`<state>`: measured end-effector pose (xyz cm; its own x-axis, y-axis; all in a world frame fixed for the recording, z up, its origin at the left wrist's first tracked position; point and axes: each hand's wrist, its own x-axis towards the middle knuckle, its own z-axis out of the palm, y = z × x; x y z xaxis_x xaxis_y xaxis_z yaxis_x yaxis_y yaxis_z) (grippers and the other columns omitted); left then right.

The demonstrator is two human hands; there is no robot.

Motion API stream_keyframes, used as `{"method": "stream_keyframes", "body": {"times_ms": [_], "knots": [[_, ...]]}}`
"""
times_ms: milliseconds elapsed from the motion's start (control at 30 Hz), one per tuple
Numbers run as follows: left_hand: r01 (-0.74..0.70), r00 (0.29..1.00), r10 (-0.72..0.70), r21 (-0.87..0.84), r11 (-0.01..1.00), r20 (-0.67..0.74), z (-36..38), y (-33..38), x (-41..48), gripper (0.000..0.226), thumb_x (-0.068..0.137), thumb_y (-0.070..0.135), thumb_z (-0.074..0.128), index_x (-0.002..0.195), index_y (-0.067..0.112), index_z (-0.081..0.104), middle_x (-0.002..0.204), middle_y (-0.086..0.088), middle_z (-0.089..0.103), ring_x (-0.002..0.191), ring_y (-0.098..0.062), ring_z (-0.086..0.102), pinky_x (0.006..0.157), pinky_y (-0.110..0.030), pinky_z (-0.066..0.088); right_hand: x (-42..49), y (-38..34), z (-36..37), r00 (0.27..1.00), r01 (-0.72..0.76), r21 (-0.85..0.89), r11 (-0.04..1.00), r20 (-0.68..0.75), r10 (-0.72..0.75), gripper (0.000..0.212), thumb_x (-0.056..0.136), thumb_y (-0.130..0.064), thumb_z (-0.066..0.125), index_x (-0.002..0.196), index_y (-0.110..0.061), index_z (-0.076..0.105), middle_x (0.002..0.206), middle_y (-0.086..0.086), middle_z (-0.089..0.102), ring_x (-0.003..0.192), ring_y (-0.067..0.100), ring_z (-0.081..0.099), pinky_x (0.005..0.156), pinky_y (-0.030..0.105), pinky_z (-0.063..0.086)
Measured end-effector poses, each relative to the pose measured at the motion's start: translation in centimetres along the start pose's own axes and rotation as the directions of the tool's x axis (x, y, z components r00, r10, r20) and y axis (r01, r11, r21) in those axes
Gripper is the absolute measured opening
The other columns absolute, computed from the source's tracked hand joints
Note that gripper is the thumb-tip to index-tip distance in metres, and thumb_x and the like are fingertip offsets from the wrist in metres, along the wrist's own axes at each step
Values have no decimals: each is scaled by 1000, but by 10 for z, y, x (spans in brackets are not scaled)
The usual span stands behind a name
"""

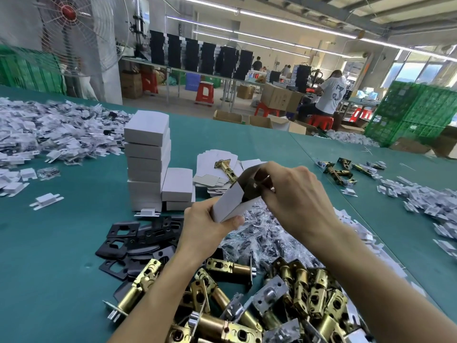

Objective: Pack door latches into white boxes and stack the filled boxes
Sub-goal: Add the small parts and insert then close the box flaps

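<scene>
Mid-task: left hand [205,226] fingers grip open white cardboard box [231,201]; right hand [291,194] grip unclear; stack of closed white boxes [148,154] at 11 o'clock, brass door latches [284,293] remain at 6 o'clock.

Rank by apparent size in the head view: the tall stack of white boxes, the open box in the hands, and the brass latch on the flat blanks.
Largest: tall stack of white boxes.
Then the open box, though nearer the camera.
Smallest: brass latch.

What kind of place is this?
Likely a factory packing floor for door hardware: a heap of brass latches on a long green table, stacked white boxes, and workers among cartons at benches behind.
</scene>
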<state>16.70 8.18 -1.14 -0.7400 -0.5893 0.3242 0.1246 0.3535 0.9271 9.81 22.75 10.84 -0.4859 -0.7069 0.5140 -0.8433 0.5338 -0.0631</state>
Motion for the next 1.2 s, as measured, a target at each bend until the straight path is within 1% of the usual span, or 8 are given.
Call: {"method": "stream_keyframes", "body": {"times_ms": [300,467,533,633,733,1000,1100,1200], "knots": [[13,1000,-12,30,999,-11,2,2,-1,23,74,25,89,81,40,73,67,27,64,59,2,56,51,-11,42,5,4,3,947,-48,83,995,320,19,32,92,-13,39,101,-17,69,110,5,63,96,27,58,78,42,51],[68,993,-64,35,997,-99,-11,11,1,32,73,32,89,71,50,62,66,21,68,61,-9,67,51,-23,54,0,7,16,982,-70,290,955,-147,116,25,89,-6,51,95,-17,72,93,0,60,82,18,57,72,40,49],[74,980,-65,39,997,-187,-25,16,5,33,69,36,90,72,48,60,67,15,70,61,-12,70,52,-26,57,0,10,28,963,-120,326,938,-192,190,17,88,-6,54,89,-16,68,88,-1,63,78,17,57,71,40,50],[53,949,-23,88,995,-314,-46,21,11,30,67,39,91,74,42,63,71,15,70,61,-19,72,56,-35,61,2,10,56,954,-235,256,937,243,173,16,91,-13,54,100,-17,66,100,3,69,88,20,62,80,41,55],[44,934,-24,47,998,-357,-56,24,14,28,69,36,91,75,41,64,65,19,69,50,-15,69,51,-32,60,4,-4,86,819,-146,194,970,573,9,28,94,-10,53,116,-21,67,119,4,68,102,18,65,91,41,55],[63,932,-58,0,998,-359,-58,18,17,25,65,36,93,76,37,70,68,22,70,56,-16,71,53,-34,61,25,-37,148,781,206,16,978,600,-174,44,93,-11,52,136,-19,51,131,8,58,121,31,53,98,48,47],[61,937,-61,-11,998,-344,-59,15,19,27,64,33,94,74,41,70,70,15,72,67,-22,73,64,-43,62,31,-32,160,704,204,46,978,687,-179,49,95,-24,58,142,-21,44,138,7,55,127,29,50,105,48,43],[71,946,-97,-93,993,-310,-58,13,21,28,63,24,95,76,36,74,72,7,74,72,-27,74,69,-49,62,29,-25,164,734,227,48,973,648,-204,50,96,-37,58,142,-23,45,134,8,58,124,29,52,104,46,43]]}}
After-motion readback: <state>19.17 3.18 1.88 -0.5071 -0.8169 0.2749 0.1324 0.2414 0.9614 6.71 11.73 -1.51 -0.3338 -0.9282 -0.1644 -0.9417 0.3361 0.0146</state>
